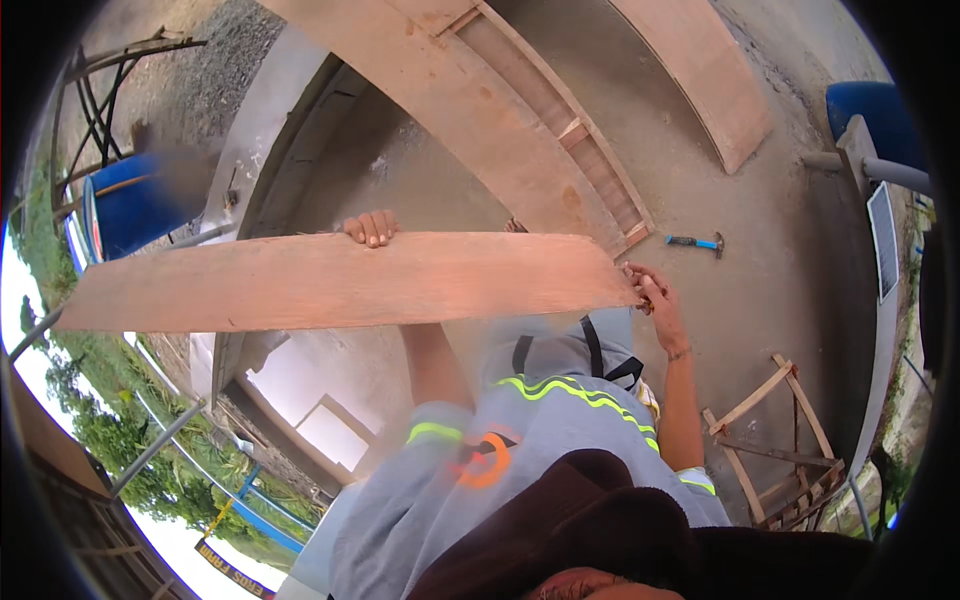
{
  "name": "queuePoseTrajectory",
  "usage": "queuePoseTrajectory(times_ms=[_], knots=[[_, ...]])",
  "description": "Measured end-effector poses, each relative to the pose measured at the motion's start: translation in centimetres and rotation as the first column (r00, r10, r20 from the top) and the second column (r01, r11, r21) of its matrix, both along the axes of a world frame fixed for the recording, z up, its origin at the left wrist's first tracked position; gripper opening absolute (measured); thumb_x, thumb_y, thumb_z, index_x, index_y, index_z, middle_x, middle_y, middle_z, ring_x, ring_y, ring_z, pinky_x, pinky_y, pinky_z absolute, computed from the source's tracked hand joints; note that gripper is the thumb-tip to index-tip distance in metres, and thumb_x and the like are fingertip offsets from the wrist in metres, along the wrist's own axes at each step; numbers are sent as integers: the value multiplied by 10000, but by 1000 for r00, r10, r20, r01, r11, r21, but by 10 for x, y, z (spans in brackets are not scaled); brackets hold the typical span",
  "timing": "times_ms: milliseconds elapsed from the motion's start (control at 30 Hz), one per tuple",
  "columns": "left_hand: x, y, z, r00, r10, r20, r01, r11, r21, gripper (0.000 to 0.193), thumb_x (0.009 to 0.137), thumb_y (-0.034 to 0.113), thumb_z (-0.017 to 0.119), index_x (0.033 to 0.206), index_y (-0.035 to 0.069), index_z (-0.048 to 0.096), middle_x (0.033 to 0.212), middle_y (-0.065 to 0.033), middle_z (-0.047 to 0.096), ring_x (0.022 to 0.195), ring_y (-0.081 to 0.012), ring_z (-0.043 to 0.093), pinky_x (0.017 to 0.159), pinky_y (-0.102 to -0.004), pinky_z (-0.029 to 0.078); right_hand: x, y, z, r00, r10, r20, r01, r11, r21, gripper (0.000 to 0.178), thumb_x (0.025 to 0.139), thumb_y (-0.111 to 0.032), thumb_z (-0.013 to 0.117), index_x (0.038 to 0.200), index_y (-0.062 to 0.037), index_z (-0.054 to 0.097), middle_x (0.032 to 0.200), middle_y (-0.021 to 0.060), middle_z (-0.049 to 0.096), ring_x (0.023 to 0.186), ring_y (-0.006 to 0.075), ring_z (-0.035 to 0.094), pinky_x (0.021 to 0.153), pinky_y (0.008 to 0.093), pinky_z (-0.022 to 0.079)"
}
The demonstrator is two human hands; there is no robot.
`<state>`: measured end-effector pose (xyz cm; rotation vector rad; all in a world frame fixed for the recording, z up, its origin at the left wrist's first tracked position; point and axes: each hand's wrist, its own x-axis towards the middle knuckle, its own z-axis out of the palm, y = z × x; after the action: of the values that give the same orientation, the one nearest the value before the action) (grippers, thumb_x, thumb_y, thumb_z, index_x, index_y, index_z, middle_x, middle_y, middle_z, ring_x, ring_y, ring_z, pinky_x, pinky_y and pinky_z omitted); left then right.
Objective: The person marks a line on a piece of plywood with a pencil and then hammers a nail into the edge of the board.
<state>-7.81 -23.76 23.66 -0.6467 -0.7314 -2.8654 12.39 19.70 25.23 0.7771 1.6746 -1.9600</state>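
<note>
The plank is set crosswise before the torso, with the left hand (372, 228) placed over its far edge and the right hand (655, 300) at its right end. Beyond the plank (330, 285), a ribbed panel (480, 130) is laid slantwise; a second panel (700, 80) is seen farther right. The hammer (695, 242) is positioned on the floor (740, 310), just right of the ribbed panel's near end. A wooden frame (785, 452) is located at near right. Drums are situated at far left (145, 205) and far right.
</note>
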Motion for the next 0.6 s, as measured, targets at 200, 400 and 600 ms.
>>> queuePoseTrajectory(times_ms=[200,400,600], knots=[[-39,13,29,999,10,42,-16,990,139,281,1033,317,523,858,97,528,713,-33,599,704,-182,599,666,-327,465,-18,-32,22,997,23,-77,-21,999,30,433,994,-274,572,1345,-21,561,847,-55,532,695,22,443,581,189,314],[-32,-20,2,986,-22,-168,52,983,178,200,1032,241,529,886,104,521,755,-31,623,752,-186,631,703,-320,494,-32,-50,17,980,155,-123,-158,987,-14,430,940,-170,648,1331,-11,566,820,-49,527,689,36,451,591,186,341],[-50,-18,7,923,-184,-337,217,974,61,219,1035,258,521,880,103,515,752,-26,622,752,-180,630,693,-305,485,-33,-42,6,974,191,-121,-204,973,-110,487,916,-200,643,1362,-28,549,933,-7,604,806,74,531,701,241,419]])
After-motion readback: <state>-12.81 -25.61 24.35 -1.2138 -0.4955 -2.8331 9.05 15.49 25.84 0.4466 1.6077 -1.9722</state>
